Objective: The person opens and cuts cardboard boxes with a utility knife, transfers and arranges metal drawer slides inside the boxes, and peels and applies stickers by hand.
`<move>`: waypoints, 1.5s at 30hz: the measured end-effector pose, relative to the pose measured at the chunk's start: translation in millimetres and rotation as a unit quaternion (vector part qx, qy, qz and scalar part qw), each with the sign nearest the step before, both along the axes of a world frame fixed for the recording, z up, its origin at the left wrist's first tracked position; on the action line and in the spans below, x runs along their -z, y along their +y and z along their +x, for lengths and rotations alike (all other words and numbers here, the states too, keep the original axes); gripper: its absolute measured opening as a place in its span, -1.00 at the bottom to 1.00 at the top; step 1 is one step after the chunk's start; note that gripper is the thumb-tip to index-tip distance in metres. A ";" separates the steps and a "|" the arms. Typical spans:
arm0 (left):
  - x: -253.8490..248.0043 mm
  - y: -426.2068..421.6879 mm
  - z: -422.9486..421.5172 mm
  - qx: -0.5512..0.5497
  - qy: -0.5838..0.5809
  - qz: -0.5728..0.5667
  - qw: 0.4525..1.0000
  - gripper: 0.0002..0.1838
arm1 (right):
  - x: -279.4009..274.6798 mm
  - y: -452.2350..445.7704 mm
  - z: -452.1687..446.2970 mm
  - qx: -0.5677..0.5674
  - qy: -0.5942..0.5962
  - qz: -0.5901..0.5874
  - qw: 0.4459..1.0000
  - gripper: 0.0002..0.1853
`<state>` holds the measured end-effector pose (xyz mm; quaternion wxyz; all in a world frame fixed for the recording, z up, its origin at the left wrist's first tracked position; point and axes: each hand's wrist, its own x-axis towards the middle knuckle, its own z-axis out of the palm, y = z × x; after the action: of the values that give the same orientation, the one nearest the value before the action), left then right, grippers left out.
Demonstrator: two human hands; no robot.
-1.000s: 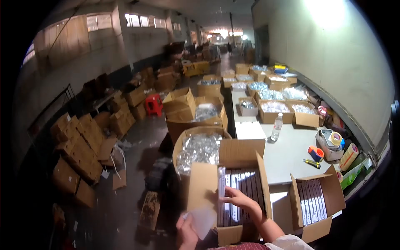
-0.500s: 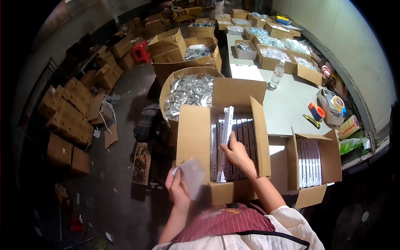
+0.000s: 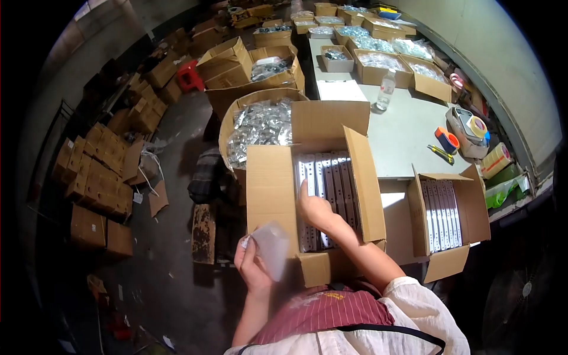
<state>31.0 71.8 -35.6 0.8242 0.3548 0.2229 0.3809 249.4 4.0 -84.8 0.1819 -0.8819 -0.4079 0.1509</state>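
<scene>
My left hand (image 3: 253, 264) pinches a translucent plastic bag (image 3: 272, 251) near the lower left of the open carton. Inside that carton (image 3: 271, 183), metal rails with holes (image 3: 339, 183) stand side by side in a row. My right hand (image 3: 316, 210) reaches over the carton's left part, its index finger extended onto the leftmost rails; its other fingers look curled, and what they hold, if anything, is hidden. A smaller open carton (image 3: 472, 201) on the right holds similar rails (image 3: 441, 216).
Behind the carton is a round-sided box of small plastic packets (image 3: 260, 131). On the grey table (image 3: 402, 139) are a water bottle (image 3: 386, 90), orange tape dispenser (image 3: 447, 141), yellow cutter (image 3: 440, 154) and open boxes of packets (image 3: 381, 62). A wooden bench (image 3: 204, 234) stands left.
The rail that my right hand held tilted above the row is now down among the others at the left side. My left hand still holds the bag. The view has tilted downward.
</scene>
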 end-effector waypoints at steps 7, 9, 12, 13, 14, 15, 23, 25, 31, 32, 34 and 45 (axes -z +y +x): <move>-4.7 -1.5 1.9 -0.003 0.014 -0.019 1.000 -0.78 | -15.8 -34.5 -20.3 -0.100 0.057 -0.084 0.990 -0.04; -4.9 0.8 2.8 0.005 0.017 -0.010 1.000 -0.78 | -23.6 -21.4 -13.8 -0.095 0.035 -0.147 0.984 0.01; -7.1 3.5 -0.1 0.027 0.013 -0.017 0.999 -0.77 | -38.3 -20.7 -11.4 -0.112 0.047 -0.199 0.973 0.04; -7.1 4.8 -2.1 0.034 0.011 -0.019 0.999 -0.77 | -45.7 -25.3 -14.0 -0.110 0.078 -0.205 0.969 0.01; -3.4 6.0 -5.7 0.047 -0.004 -0.022 0.999 -0.77 | -42.4 -33.1 -17.5 -0.111 0.072 -0.180 0.975 -0.02; 0.5 6.7 -7.3 0.045 -0.004 -0.013 0.999 -0.77 | -39.4 -39.9 -20.9 -0.114 0.063 -0.154 0.980 -0.04; -5.9 1.3 -3.4 0.030 -0.005 -0.014 0.999 -0.78 | -14.3 -60.1 -23.5 -0.106 0.125 0.014 0.986 0.01; -6.7 0.2 -5.7 0.033 -0.001 -0.019 0.999 -0.79 | -9.2 -70.1 -28.8 -0.108 0.136 0.051 0.984 0.06; -24.6 -3.4 -4.0 0.078 0.015 0.014 0.997 -0.83 | -10.4 -54.3 -53.6 -0.085 -0.101 -0.097 0.986 -0.09; -27.0 -5.3 -2.9 0.090 0.008 0.021 0.996 -0.85 | -4.4 -58.3 -57.0 -0.093 -0.188 -0.043 0.977 -0.19; -44.5 -17.3 2.0 0.099 0.019 0.079 0.992 -0.85 | -10.6 -72.1 -58.0 -0.139 -0.074 0.039 0.987 -0.38; -86.3 -154.2 26.5 0.113 0.204 0.406 0.884 -0.82 | -128.2 -281.8 0.1 -0.104 0.313 0.367 0.870 -0.81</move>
<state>57.5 -82.4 50.7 0.5820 0.7508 0.1707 0.2617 249.6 -277.8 43.3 0.5941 -0.6103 -0.4450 0.2765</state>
